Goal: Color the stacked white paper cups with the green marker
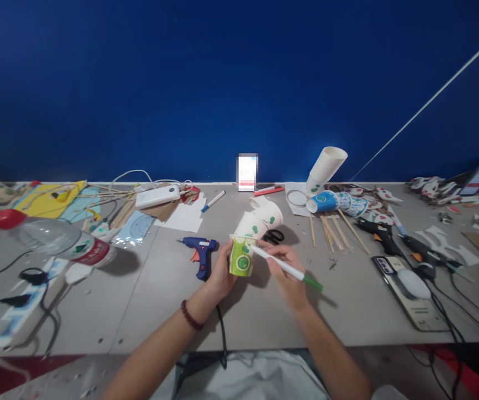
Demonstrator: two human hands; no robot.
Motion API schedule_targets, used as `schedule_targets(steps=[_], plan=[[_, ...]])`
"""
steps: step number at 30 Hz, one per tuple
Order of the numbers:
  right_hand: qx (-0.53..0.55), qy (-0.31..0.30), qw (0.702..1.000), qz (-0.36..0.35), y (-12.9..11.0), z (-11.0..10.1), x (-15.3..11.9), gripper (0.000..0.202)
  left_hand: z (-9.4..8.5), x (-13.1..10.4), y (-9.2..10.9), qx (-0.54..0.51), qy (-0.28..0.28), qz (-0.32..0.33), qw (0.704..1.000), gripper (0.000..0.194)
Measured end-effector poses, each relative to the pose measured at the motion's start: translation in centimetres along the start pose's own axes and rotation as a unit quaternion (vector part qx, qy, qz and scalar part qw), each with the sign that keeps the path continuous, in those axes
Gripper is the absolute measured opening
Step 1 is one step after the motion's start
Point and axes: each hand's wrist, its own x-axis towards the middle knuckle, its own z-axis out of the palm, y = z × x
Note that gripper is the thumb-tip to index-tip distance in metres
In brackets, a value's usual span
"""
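My left hand [221, 272] is wrapped round the side of a paper cup [240, 265] coloured partly green. This cup is joined to more white paper cups [251, 225] with green leaf prints, which bend away to the upper right. In my right hand [287, 273] is a marker [292, 269] with a white barrel and a green end, its tip at the cup's side. Behind the right hand lie black-handled scissors [273, 237]. A blue glue gun [200, 253] rests just left of my left hand.
A stack of paper cups [326, 169] leans at the back right, beside blue-coloured cups [325, 201] and wooden sticks [333, 233]. A plastic bottle [64, 239] and power strip [26, 303] are left. A phone [410, 300] lies right; another phone [247, 172] stands against the blue wall.
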Motion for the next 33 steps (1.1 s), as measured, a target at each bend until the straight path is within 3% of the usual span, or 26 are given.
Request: schedule_targets(steps=[9, 14, 33], plan=[[-0.066, 0.009, 0.998, -0.008, -0.34, -0.03, 0.1, 0.004, -0.05, -0.08, -0.09, 0.016, 0.003, -0.015, 1.0, 0.031], [-0.09, 0.013, 0.996, -0.003, -0.31, -0.03, 0.02, 0.006, 0.04, -0.18, -0.21, 0.025, -0.013, 0.011, 1.0, 0.031], [-0.082, -0.004, 0.997, -0.013, -0.28, -0.2, -0.03, 0.002, -0.34, 0.09, -0.41, 0.039, -0.032, 0.032, 0.998, 0.037]])
